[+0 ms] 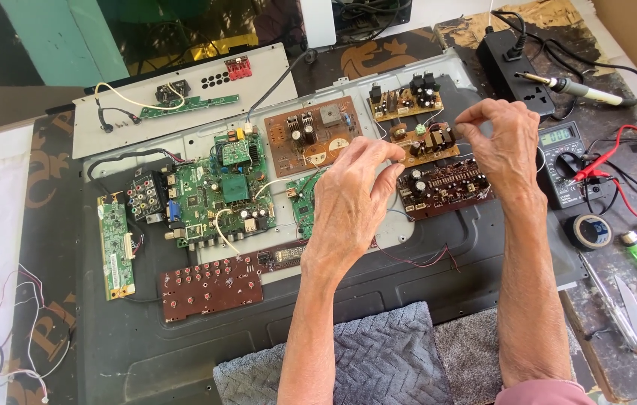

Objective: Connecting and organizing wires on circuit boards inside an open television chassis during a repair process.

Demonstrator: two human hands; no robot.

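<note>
Brown, glossy circuit boards lie across a grey metal back panel [438, 255], which serves as a shallow tray for all of them. Left hand [348, 202] hovers near the panel's centre, fingertips pinched together over a small tan board [423, 142] studded with black cylinders; whether anything is caught in that pinch cannot be told. Right hand [506, 142], at two o'clock from the left, pinches thumb to forefinger just beside the same board, perhaps on a thin wire. At nine o'clock sits a green main board [225, 191]; at three o'clock a dark multimeter [564, 161]. Ribbed grey cloth [378, 356] lies at six o'clock.
</note>
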